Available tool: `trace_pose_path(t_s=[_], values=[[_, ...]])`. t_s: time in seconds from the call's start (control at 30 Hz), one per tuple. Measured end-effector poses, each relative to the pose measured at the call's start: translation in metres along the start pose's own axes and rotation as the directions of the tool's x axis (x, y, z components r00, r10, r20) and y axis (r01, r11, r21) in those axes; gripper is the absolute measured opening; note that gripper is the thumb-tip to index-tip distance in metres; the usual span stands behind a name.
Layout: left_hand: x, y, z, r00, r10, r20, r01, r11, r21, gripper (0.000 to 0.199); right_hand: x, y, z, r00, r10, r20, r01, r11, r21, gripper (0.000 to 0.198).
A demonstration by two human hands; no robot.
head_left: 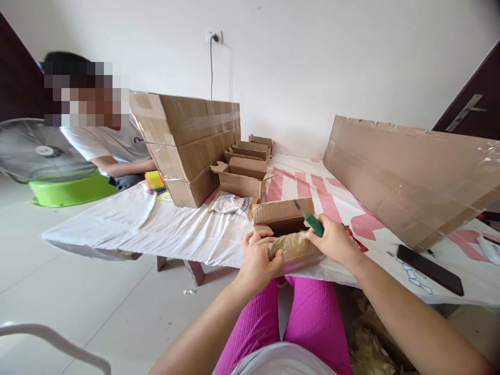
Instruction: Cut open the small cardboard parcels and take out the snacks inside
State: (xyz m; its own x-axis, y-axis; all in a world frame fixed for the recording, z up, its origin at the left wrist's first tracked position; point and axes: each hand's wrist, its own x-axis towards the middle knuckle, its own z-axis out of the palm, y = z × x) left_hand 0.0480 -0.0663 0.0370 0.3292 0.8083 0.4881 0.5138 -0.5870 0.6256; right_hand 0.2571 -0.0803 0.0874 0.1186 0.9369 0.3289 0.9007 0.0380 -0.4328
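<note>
Box (pixel 287 229), small, cardboard, open-topped, sits at the near edge of the desk (pixel 187 234), straight ahead of the person above the pink trousers (pixel 312 317). Front face of the box is covered in wrinkled clear tape. Left hand (pixel 260 258) grips the front left corner, fingers (pixel 273 255) curled over the taped face. Right hand (pixel 336 242) rests on the box's right top edge and is clenched around a green-handled cutter (pixel 314 225), whose tip points toward the box flap; blade not clear enough to tell.

Desk has a white cover with pink stripes. Behind the small box lies a printed packet (pixel 232 203), then a row of open small cartons (pixel 244 174) running back toward the wall. Left of those, a stack of large taped cartons (pixel 187 140). At right, a big flattened cardboard sheet (pixel 414 172) leans against the wall, and a black phone (pixel 429 268) lies flat near the desk's edge.

Another person in a white shirt (pixel 105 143) sits at the far left of the desk. A fan (pixel 35 151) stands beside a green tub (pixel 70 190) on the floor.
</note>
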Motion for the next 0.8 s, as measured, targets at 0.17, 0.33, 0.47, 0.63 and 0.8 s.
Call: trace_pose_path(t_s=[0.17, 0.33, 0.47, 0.63, 0.8], values=[[0.0, 0.0, 0.001, 1.0, 0.017, -0.002, -0.017, 1.0, 0.015, 0.013, 0.002, 0.002, -0.008, 0.995, 0.062, 0.076, -0.074, 0.983, 0.17, 0.018], [-0.002, 0.002, 0.003, 0.999, 0.054, -0.001, -0.054, 0.998, 0.039, 0.015, -0.003, -0.024, 0.005, 0.999, 0.001, 0.043, 0.0, 1.0, -0.03, 0.025], [-0.003, 0.0, 0.002, 0.999, 0.041, 0.003, -0.041, 0.999, 0.033, 0.015, -0.003, -0.025, 0.008, 0.994, -0.081, 0.075, 0.085, 0.995, -0.059, 0.017], [-0.002, 0.001, 0.0, 0.997, 0.064, 0.03, -0.064, 0.998, 0.016, 0.014, -0.003, -0.014, -0.001, 0.985, -0.11, 0.134, 0.121, 0.989, -0.08, 0.015], [-0.001, 0.002, -0.002, 0.997, 0.056, 0.047, -0.058, 0.998, 0.028, 0.015, 0.0, -0.014, -0.007, 0.975, -0.105, 0.196, 0.122, 0.99, -0.077, 0.016]])
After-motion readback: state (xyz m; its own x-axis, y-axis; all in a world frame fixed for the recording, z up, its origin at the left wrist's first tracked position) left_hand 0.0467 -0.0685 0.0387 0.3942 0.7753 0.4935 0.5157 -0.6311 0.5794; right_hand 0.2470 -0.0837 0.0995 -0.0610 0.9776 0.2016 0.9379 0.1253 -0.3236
